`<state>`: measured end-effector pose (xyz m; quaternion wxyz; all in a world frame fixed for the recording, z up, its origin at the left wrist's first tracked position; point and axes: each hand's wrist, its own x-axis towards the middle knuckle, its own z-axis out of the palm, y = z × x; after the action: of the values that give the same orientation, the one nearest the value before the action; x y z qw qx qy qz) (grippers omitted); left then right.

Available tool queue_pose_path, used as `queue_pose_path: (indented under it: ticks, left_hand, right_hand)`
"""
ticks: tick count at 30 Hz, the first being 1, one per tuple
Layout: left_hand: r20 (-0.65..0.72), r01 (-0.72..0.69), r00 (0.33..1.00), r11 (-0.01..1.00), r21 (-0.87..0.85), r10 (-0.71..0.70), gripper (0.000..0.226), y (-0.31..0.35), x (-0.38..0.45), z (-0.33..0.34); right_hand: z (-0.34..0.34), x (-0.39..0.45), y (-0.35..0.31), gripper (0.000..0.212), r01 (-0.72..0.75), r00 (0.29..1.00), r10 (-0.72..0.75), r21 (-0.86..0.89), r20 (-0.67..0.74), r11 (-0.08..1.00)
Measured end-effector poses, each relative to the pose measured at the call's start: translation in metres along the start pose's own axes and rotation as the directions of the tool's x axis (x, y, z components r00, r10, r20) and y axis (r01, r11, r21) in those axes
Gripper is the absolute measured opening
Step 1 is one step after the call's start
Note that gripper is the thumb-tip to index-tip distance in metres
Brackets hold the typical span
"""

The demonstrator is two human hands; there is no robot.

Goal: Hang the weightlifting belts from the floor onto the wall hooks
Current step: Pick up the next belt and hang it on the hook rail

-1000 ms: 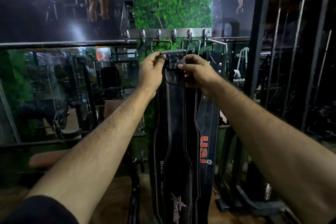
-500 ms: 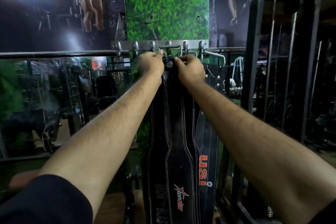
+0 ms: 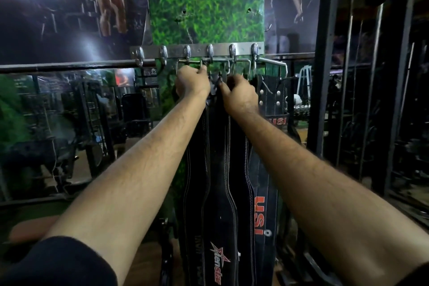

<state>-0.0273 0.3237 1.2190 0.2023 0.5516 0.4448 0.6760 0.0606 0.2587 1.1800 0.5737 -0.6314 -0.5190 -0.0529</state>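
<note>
A metal hook rail (image 3: pixel 197 50) runs across the green grass-print panel. A black stitched belt (image 3: pixel 219 193) with a red star logo hangs straight down below my hands. My left hand (image 3: pixel 191 83) pinches its metal buckle at a hook. My right hand (image 3: pixel 240 95) grips the belt's top end just beside it. Behind it to the right hangs a dark belt with red "USI" lettering (image 3: pixel 261 213). Another black belt (image 3: pixel 271 97) with rivets hangs off the right end of the rail. The exact hook contact is hidden by my fingers.
A tall black machine frame (image 3: pixel 325 100) stands close on the right. A mirror (image 3: pixel 69 123) with a dark rail above it fills the left. A padded bench end (image 3: pixel 30 230) sits low left. Posters flank the green panel.
Both hands have lifted the belt's buckle from below the rail up to hook level. The view has moved closer to the wall.
</note>
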Motion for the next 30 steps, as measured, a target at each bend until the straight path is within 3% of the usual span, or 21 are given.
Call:
queue_pose_path:
  ticks: [3,5,10,15,19,24,28,30]
  left_hand:
    - [0.06,-0.055,0.996,0.994,-0.099,0.061,0.025,-0.023,-0.025,-0.007]
    - [0.166,-0.002,0.985,0.978,-0.21,0.037,0.023,-0.042,-0.043,-0.015]
    - [0.402,0.28,0.913,0.82,-0.5,-0.067,0.046,-0.074,-0.08,-0.032]
    - [0.475,0.4,0.862,0.817,-0.416,-0.18,0.047,-0.128,-0.116,-0.036]
    - [0.463,0.369,0.869,0.854,-0.368,-0.176,0.022,-0.15,-0.126,-0.041]
    - [0.542,0.375,0.825,0.871,-0.318,-0.157,0.01,-0.183,-0.155,-0.042]
    - [0.559,0.388,0.809,0.88,-0.273,-0.183,0.016,-0.215,-0.175,-0.044]
    - [0.575,0.393,0.794,0.888,-0.239,-0.196,0.018,-0.235,-0.189,-0.047]
  right_hand:
    - [0.017,-0.027,0.03,0.052,0.12,0.99,-0.132,0.231,0.039,0.966]
    - [0.028,-0.046,0.054,0.059,0.137,0.979,-0.18,0.352,0.093,0.926]
    - [0.041,-0.068,0.081,0.041,-0.126,0.976,-0.029,0.668,0.216,0.734]
    - [0.041,-0.089,0.098,0.044,-0.24,0.937,0.03,0.583,0.347,0.776]
    - [0.044,-0.118,0.127,0.038,-0.262,0.827,-0.052,0.465,0.56,0.846]
    - [0.055,-0.144,0.154,0.028,-0.218,0.855,-0.043,0.435,0.517,0.874]
    - [0.067,-0.175,0.184,0.007,-0.273,0.848,-0.016,0.462,0.53,0.844]
    - [0.073,-0.192,0.202,0.008,-0.323,0.83,0.018,0.455,0.557,0.83]
